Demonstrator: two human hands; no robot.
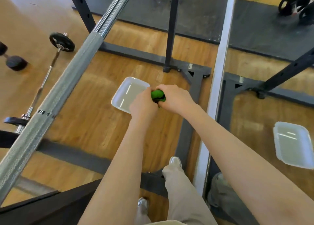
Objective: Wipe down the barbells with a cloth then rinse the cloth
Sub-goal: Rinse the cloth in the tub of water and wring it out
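While bunched in both hands (143, 105): green, seemingly wet cloth (158, 95).

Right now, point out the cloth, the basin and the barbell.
cloth (158, 95), head view, green bunched middle between both hands
basin (119, 95), head view, white left rim
barbell (62, 87), head view, knurled shaft

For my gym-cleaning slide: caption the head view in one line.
Both hands, left hand and right hand, wring a green cloth above a white water basin beside the racked barbell.
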